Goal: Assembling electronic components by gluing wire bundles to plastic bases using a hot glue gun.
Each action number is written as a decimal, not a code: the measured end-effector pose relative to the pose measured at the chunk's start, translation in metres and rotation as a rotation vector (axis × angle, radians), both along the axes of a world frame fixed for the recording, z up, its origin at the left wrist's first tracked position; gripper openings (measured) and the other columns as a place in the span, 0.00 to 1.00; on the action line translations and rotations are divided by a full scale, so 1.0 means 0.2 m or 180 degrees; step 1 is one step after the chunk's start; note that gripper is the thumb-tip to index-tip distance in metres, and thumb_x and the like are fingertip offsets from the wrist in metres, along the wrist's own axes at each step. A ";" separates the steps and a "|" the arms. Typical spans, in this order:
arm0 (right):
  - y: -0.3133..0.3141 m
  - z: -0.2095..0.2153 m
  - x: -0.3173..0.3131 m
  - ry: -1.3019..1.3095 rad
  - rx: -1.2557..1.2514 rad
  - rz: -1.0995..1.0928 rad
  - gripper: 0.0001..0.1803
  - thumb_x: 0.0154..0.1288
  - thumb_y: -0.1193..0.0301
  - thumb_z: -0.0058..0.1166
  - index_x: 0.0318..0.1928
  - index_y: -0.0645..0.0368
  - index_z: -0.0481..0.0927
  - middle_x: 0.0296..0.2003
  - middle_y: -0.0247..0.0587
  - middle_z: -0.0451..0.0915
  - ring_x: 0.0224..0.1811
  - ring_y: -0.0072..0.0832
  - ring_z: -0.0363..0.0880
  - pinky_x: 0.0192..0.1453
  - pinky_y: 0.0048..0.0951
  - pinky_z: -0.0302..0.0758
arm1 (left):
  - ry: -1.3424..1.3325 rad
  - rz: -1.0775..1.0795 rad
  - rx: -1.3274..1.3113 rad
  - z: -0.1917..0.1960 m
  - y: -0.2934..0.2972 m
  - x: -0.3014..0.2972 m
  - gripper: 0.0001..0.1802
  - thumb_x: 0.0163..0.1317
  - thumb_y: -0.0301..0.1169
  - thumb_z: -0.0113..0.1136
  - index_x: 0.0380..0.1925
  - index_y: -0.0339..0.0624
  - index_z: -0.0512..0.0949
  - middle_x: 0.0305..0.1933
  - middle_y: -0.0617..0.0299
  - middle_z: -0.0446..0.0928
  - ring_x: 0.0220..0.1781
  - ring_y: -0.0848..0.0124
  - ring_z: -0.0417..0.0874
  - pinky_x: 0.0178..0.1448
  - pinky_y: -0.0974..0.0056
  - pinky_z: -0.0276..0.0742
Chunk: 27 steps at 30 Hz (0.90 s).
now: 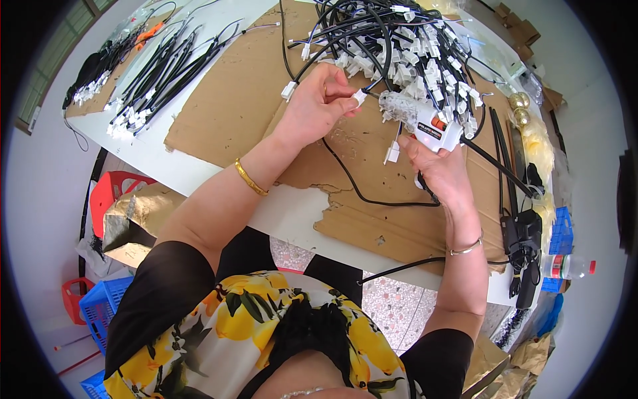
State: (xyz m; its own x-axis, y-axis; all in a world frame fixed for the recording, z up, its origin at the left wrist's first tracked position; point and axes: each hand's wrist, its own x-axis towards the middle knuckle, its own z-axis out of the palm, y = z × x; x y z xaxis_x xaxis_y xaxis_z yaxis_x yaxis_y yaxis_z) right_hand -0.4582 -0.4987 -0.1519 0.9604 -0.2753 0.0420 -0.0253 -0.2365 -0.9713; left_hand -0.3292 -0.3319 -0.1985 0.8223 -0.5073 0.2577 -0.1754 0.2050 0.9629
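Observation:
My left hand (pixel 314 106) pinches a small white plug connector (pixel 359 98) at the end of a black cable, over the cardboard. In my right hand (pixel 440 169) is a white glue gun (pixel 435 131), its clouded, glue-crusted nozzle pointing left toward that connector. A narrow gap seems to separate nozzle and connector. Just beyond both hands lies a tangled heap of black cables with white connectors (pixel 425 60). One loose white connector (pixel 392 151) hangs below the nozzle, and another (pixel 288 90) lies beside my left hand.
Brown cardboard (pixel 226 110) covers much of the white table (pixel 279 216). Bundled cables (pixel 166 73) lie at the far left. A thin black cord (pixel 359 193) loops across the cardboard. Black power adapters (pixel 522 233) sit at the right edge, near a plastic bottle (pixel 565 266).

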 end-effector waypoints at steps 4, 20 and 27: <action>0.00 0.00 0.00 0.0024 -0.0079 -0.0051 0.08 0.51 0.71 0.59 0.30 0.59 0.74 0.20 0.26 0.72 0.19 0.12 0.64 0.21 0.16 0.62 | 0.0201 -0.0292 -0.0138 0.00 0.01 0.01 0.11 0.57 0.15 0.47 0.36 0.39 0.60 0.39 0.50 0.78 0.38 0.66 0.80 0.41 0.68 0.77; 0.00 0.00 0.00 0.0023 0.0004 -0.0057 0.09 0.51 0.73 0.59 0.31 0.60 0.73 0.20 0.28 0.72 0.18 0.13 0.66 0.20 0.16 0.63 | 0.0395 -0.0532 -0.0239 0.01 0.01 0.00 0.08 0.59 0.17 0.45 0.36 0.38 0.60 0.38 0.48 0.77 0.35 0.66 0.80 0.40 0.68 0.77; 0.01 0.01 -0.01 0.0090 -0.0123 -0.0032 0.09 0.52 0.71 0.60 0.30 0.60 0.74 0.20 0.27 0.72 0.19 0.12 0.65 0.21 0.16 0.63 | 0.0267 -0.0408 -0.0229 -0.01 0.00 0.01 0.09 0.58 0.17 0.47 0.36 0.38 0.61 0.35 0.51 0.78 0.35 0.68 0.80 0.39 0.69 0.77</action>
